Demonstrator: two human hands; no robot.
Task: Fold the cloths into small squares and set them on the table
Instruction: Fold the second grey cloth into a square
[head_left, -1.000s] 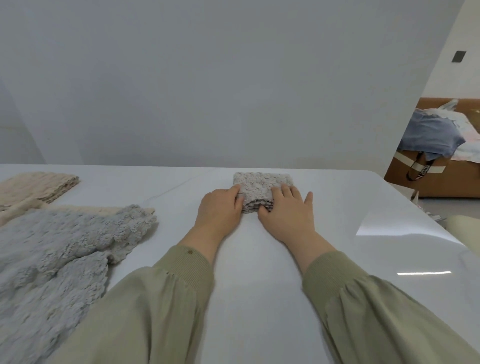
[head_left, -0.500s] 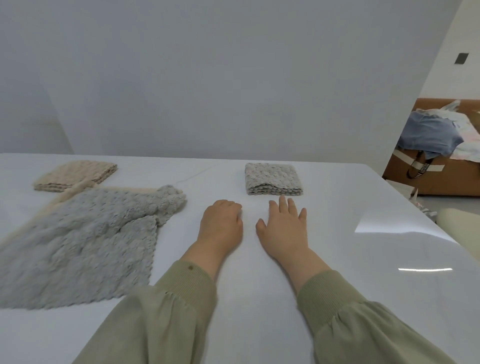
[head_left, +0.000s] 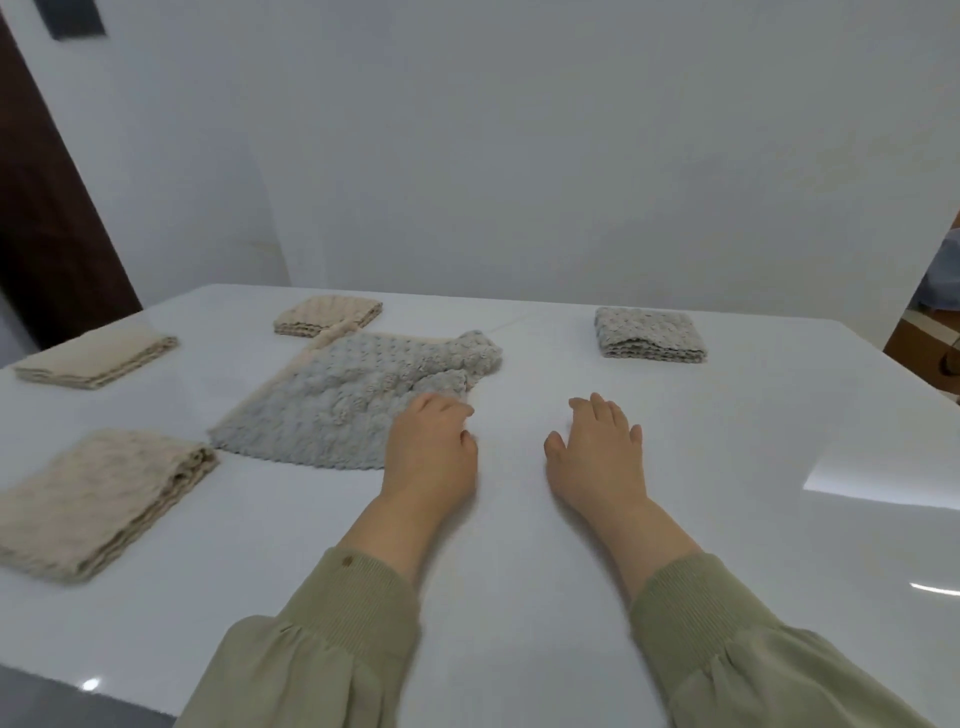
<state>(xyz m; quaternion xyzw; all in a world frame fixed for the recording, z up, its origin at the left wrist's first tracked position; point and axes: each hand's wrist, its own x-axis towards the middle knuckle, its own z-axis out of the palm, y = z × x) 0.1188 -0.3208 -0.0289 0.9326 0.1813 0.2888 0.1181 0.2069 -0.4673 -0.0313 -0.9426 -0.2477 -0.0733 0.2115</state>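
Head view: folded grey square (head_left: 649, 340), released, now lies to the right of the unfolded grey cloth (head_left: 353, 405); that fold is judged finished. Left hand (head_left: 431, 447) curls at the cloth's right corner, grip unclear; right hand (head_left: 597, 452) spread, empty, further right. Three beige squares (head_left: 96, 356) left of and behind it. White table (head_left: 519, 545), plain wall (head_left: 519, 156).

Soft even light, tabletop (head_left: 779, 415) glare, slight blur.

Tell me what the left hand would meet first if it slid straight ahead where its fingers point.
The unfolded grey cloth: the left hand points at its right edge, with the fingertips at or just over it. Whether they touch it is unclear.
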